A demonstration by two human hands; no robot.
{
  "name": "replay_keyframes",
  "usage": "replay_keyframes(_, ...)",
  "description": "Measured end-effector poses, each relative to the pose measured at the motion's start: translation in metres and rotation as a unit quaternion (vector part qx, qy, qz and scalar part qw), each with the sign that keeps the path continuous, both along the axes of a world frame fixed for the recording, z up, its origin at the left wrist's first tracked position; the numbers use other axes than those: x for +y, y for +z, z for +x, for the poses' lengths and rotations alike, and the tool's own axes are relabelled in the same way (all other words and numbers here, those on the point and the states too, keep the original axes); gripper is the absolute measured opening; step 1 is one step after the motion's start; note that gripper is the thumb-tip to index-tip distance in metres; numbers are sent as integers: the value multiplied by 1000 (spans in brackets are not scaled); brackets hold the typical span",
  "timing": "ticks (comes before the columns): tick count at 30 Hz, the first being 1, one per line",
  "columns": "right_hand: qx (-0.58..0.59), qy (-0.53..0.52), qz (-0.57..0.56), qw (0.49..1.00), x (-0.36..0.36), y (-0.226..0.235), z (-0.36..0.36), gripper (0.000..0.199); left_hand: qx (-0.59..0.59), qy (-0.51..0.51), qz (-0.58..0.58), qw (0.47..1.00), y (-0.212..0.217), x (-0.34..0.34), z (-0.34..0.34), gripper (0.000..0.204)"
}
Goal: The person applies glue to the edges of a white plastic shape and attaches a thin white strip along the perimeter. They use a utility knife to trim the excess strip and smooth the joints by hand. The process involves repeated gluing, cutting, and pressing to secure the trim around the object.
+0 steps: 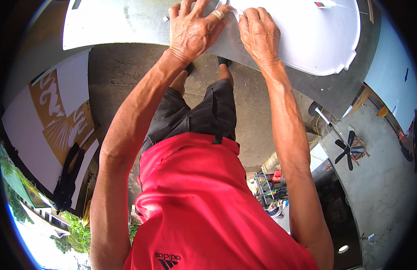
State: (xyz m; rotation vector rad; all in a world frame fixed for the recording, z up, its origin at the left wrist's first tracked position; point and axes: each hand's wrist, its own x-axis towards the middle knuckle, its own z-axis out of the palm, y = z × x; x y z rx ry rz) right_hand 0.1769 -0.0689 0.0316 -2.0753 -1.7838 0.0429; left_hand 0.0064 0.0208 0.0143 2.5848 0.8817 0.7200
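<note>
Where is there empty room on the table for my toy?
Bare grey metal table lies open left of the left hand. The white sheet is mostly bare right of the right hand. It is crowded between the hands, at the sheet's edge.

Count: hands, 2, left hand [192, 29] and right hand [259, 33]. Ring [217, 14], 1. White sheet [312, 40], 1. Metal table [127, 22], 1. Fan [348, 148], 1. Gold-and-white panel [60, 117], 1.

Sign-making workshop: metal-clad worktop [127, 22], bare concrete floor [123, 81], cut gold-and-white sign panel [60, 121] leaning left, standing fan [348, 148], tool clutter [269, 186].
</note>
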Motion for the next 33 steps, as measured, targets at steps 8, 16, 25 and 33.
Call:
replay_keyframes(8, 30, -12, 36, 999, 1, -3, -5, 12, -11, 9, -7, 1000, -1, -1, 1, 36)
replay_keyframes(16, 48, -54, 35, 997, 3, -3, -7, 13, 2, 12, -2, 1000, 3, -1, 2, 31)
replay_keyframes(25, 186, -74, -48, 979, 5, 6, 11, 16, 5, 18, 5, 1000, 0, -2, 0, 31)
replay_keyframes(33, 173, -16, -64, 983, 0, 7, 28, 14, -2, 23, -10, 1000, -1, -4, 1, 31)
